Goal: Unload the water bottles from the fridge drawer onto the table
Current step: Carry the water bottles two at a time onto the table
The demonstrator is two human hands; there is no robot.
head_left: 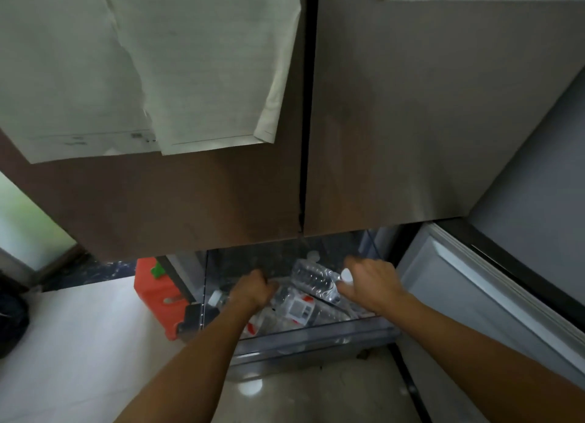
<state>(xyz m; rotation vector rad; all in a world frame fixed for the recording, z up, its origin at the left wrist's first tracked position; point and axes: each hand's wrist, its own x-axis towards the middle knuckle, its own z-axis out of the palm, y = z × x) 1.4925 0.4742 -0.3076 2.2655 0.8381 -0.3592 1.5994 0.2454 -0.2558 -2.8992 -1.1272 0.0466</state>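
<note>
Head view: the drawer (316, 334) is seen open below the shut fridge doors (221, 201), and both hands are held down inside it, entered over its front edge. Several bottles are piled loosely in it, lying on their sides, not standing.

A clear bottle (311, 277) is laid toward the back right corner, its long axis slanted from the back middle down toward the right edge, with its white cap (347, 275) at the right end. The right hand (372, 281) is curled round that capped end, with the cap showing between fingers and thumb, so this bottle is judged to be the one nearest to lifting. It is reached by the right hand alone; the left hand (253, 288) is set apart from it, nearer the left edge.

The left hand is seen from the back with its fingers bent under, and whether anything is held in it cannot be told. A labelled bottle (300, 308) is lain between the two hands, just beside the left one and nearer the front edge. A further cap (216, 297) is shown at the left edge.

No surface for the bottles is in view; it is judged that a turn away from the fridge is called for once a bottle is raised clear of the front wall.
</note>
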